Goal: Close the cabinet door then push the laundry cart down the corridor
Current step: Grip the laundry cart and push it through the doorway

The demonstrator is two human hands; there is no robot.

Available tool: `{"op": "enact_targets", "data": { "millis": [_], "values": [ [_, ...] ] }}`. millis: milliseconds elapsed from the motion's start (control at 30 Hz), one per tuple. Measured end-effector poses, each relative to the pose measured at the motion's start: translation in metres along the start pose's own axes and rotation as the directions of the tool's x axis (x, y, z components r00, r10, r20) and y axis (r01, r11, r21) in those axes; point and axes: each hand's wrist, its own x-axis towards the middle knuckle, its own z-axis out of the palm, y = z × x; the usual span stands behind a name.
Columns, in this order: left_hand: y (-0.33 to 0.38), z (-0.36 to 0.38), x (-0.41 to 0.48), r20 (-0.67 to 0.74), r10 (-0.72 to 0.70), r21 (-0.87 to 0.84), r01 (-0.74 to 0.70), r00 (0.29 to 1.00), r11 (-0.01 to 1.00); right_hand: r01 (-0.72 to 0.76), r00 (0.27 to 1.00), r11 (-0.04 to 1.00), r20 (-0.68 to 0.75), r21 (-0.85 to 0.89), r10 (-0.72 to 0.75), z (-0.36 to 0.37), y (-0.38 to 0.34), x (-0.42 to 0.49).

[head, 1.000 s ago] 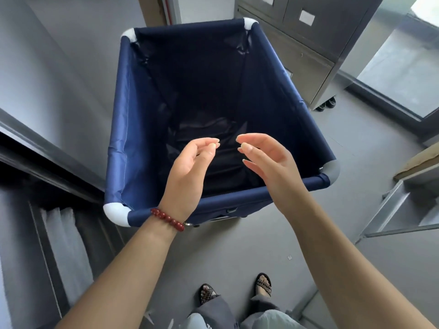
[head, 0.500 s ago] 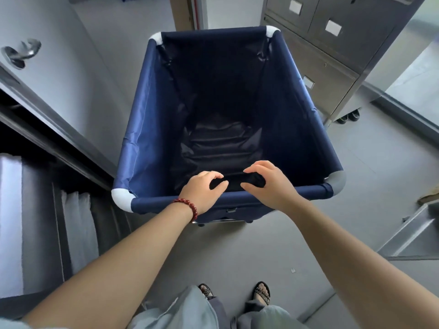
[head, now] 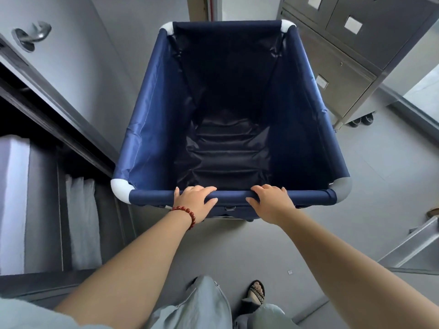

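A navy fabric laundry cart (head: 152, 138) with white corner caps stands in front of me, its dark inside empty. My left hand (head: 194, 201), with a red bead bracelet at the wrist, grips the cart's near rim bar. My right hand (head: 270, 203) grips the same bar a little to the right. On the left a steel cabinet door (head: 69, 67) with a metal handle (head: 32, 34) hangs open, and white folded linen (head: 80, 224) shows on the shelves inside.
A steel drawer cabinet on castors (head: 342, 74) stands close to the cart's right side. A low metal shelf (head: 413, 245) juts in at the lower right. Grey floor (head: 237, 248) runs ahead past a door frame (head: 202, 8). My sandalled foot (head: 256, 290) is below.
Both hands came down from mid-air above the cart and closed on its near rim bar. They then spread apart along the bar, and the view lifted to show more of the cabinet door.
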Motion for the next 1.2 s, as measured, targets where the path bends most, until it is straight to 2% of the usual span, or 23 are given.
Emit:
{"op": "enact_targets", "data": {
  "millis": [367, 700, 933, 1033, 1200],
  "values": [
    [0.005, 0.003, -0.022, -0.01, 0.005, 0.045, -0.004, 1.0, 0.999, 0.022, 0.999, 0.999, 0.042, -0.029, -0.02, 0.013, 0.004, -0.01],
    [0.004, 0.021, -0.049, -0.062, -0.004, 0.092, 0.01, 0.998, 0.996, 0.093, 0.996, 0.996, -0.013, -0.003, -0.093, 0.04, 0.009, -0.038],
    [0.006, 0.043, -0.053, -0.056, -0.098, 0.107, 0.104, 0.994, 0.989, 0.091, 0.996, 0.996, -0.028, 0.02, -0.09, 0.044, 0.011, -0.04],
    [0.001, 0.041, -0.047, -0.033, -0.09, 0.114, 0.093, 0.995, 0.989, 0.03, 0.999, 0.999, -0.035, 0.03, -0.029, 0.044, 0.005, -0.036],
    [-0.004, 0.029, -0.036, 0.048, -0.119, 0.039, 0.117, 0.992, 0.992, -0.192, 0.981, 0.98, -0.022, 0.053, 0.194, 0.04, -0.015, -0.029]
  ]
}}
